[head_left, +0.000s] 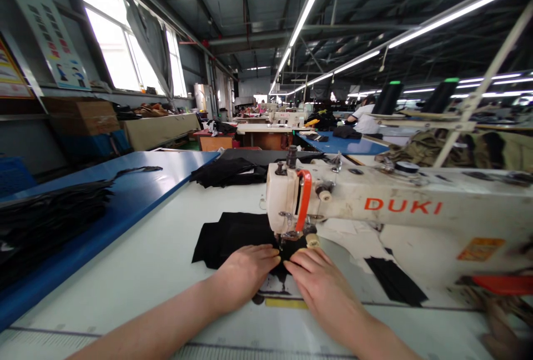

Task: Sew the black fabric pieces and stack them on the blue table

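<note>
A black fabric piece (241, 232) lies under the needle end of a white sewing machine (400, 199) marked DUKI. My left hand (245, 271) is on the near edge of this fabric, left of the needle, its fingers close together and its thumb hidden. On the right of the needle, my right hand (318, 276) has its fingertips closed at the same edge, just below a round knob. The fingertips of both hands almost meet in front of the presser foot area. What lies beneath the fingers is hidden.
A folded black strip (395, 281) lies under the machine's arm. More black fabric (233, 168) sits behind the machine head. On the left, a blue table (137, 190) bears a stack of black pieces (50, 221). Thread cones (387, 98) stand at right; a person (367, 119) sits farther back.
</note>
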Demonstrator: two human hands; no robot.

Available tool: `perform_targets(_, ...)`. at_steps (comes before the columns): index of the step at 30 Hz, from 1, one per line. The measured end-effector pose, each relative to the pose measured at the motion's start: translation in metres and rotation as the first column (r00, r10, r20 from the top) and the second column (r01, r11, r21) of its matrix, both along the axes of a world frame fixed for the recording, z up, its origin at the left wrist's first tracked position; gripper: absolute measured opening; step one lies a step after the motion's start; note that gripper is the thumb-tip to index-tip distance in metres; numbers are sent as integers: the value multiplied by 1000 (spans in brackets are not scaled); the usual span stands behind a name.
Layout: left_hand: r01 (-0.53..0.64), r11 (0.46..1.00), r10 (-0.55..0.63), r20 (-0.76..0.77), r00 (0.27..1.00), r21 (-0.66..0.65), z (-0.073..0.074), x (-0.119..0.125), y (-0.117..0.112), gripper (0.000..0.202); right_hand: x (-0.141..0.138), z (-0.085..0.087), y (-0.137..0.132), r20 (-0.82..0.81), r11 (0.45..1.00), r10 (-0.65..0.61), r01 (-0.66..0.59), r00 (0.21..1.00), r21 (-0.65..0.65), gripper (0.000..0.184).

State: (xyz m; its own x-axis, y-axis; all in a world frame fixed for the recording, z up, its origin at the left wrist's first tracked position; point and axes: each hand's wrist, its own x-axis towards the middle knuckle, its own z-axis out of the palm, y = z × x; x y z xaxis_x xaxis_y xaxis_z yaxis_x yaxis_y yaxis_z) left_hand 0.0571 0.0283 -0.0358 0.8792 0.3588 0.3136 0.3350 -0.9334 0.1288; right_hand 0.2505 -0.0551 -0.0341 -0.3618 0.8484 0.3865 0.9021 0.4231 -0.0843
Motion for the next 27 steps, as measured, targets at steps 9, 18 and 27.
perform_targets(9, -6, 1000, 6, 31, 999, 4, -3, -3, -2, 30, 0, 4, -3, -26, 1000, 11, -12, 1000, -16, 28)
perform_targets(18, 45, 999, -45, 6, 999, 15, 2, -4, -3, 28, 1, 1, -1, -4, 998, 18, -18, 1000, -52, 30)
perform_targets(27, 40, 999, -40, 33, 999, 10, 0, -3, 2, 28, 0, 3, 2, -3, 1000, 15, -16, 1000, -22, 29)
